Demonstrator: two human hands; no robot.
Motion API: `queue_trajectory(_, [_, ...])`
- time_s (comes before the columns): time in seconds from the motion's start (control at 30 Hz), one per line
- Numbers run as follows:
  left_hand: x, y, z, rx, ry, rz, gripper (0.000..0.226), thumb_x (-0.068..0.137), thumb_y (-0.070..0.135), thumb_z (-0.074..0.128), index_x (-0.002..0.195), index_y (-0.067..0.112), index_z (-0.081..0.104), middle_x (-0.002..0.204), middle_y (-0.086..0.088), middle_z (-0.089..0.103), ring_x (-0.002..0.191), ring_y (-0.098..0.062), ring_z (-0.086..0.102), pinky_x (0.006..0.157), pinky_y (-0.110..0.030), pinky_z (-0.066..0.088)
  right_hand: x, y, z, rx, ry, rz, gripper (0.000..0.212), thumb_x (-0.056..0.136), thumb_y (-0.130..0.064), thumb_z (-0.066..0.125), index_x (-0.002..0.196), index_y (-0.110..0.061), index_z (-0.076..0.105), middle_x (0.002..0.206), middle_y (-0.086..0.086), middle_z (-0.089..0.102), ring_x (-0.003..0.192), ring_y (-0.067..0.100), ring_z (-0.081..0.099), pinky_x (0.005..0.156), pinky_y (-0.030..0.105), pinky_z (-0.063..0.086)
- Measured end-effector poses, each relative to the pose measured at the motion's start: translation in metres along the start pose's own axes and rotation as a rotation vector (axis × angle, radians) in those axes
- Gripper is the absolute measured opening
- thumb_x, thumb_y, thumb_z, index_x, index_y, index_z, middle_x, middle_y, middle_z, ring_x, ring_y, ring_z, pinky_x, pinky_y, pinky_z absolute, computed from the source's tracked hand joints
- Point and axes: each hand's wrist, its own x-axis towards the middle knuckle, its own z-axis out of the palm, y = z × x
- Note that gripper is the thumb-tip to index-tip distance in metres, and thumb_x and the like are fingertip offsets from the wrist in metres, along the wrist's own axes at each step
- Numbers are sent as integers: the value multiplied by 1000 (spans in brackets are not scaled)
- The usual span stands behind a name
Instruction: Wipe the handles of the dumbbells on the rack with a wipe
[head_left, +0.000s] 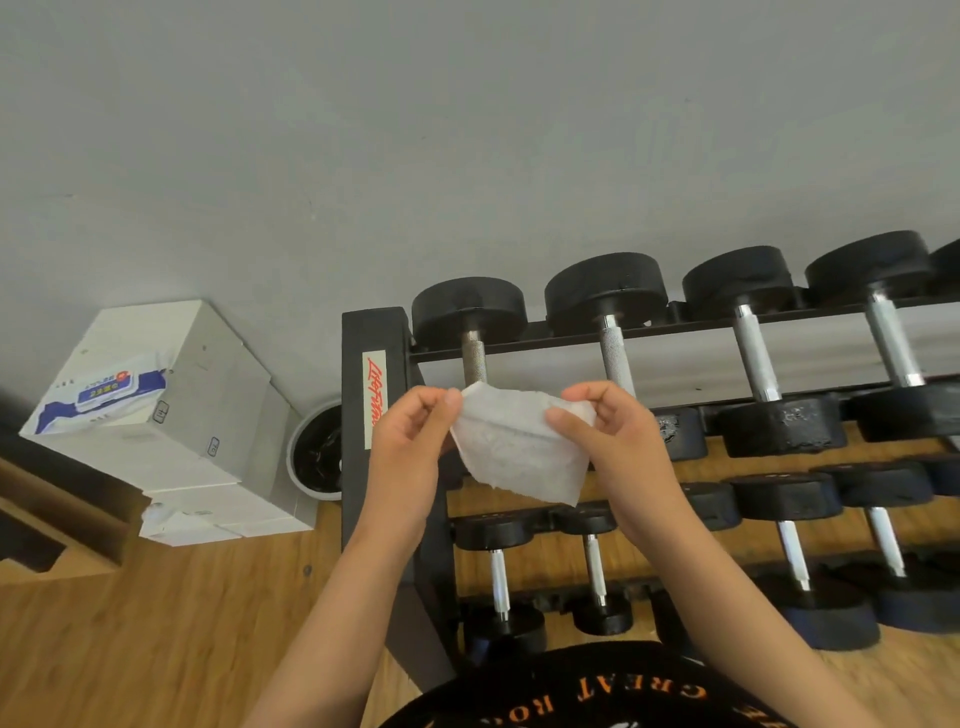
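A white wipe (519, 447) is stretched between both hands in front of the black dumbbell rack (371, 415). My left hand (410, 441) pinches its left top corner; my right hand (613, 436) pinches its right top edge. Just behind the wipe stands the leftmost top-row dumbbell with a knurled metal handle (474, 353). More top-row handles run to the right, one of them (613, 353) behind my right hand and another (753, 353) beyond it. Smaller dumbbells (498, 571) sit on the lower row.
A pack of wipes (104, 395) lies on stacked white boxes (208, 415) left of the rack. A round bin with a black liner (317, 452) stands between boxes and rack. Grey wall behind, wooden floor (156, 649) below.
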Motion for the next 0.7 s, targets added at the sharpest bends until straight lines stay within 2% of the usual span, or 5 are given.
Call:
queue_trajectory(0.13, [-2, -3, 4, 13, 17, -11, 33, 101, 32, 43, 104, 8, 66, 98, -1, 68, 91, -3, 65, 75, -14, 53, 0, 4, -8, -105, 79, -33, 6, 90, -19, 65, 95, -21, 69, 94, -10, 67, 83, -3, 63, 66, 11, 51])
queue_trajectory(0.27, [-1, -6, 4, 1, 68, -63, 39, 101, 40, 38, 112, 11, 61, 110, -5, 65, 104, -14, 63, 82, -22, 53, -1, 9, -13, -163, 119, -36, 7, 93, -19, 62, 92, -16, 68, 93, -2, 69, 88, 7, 64, 70, 12, 53])
queue_trajectory(0.43, [3, -8, 2, -120, 225, -182, 38, 101, 43, 40, 130, 22, 54, 129, -4, 57, 118, -18, 58, 91, -31, 54, -1, 9, -16, 20, 180, 59, 10, 100, -21, 49, 100, -14, 56, 107, 2, 63, 101, 18, 63, 81, 29, 56])
queue_trajectory(0.57, [2, -11, -3, -2, 120, -100, 32, 95, 40, 55, 91, 9, 60, 99, -6, 62, 95, -15, 62, 74, -22, 52, 1, 6, -18, 110, 279, 89, 10, 103, -25, 42, 106, -17, 48, 121, 4, 52, 110, 19, 59, 71, 22, 58])
queue_trajectory(0.7, [-2, -14, -2, 36, 89, -37, 24, 93, 29, 63, 78, 13, 54, 83, 0, 59, 84, -6, 61, 71, -18, 49, 0, 1, -11, 57, 325, 16, 12, 105, -30, 37, 101, -23, 47, 94, -6, 48, 85, 9, 51, 62, 17, 47])
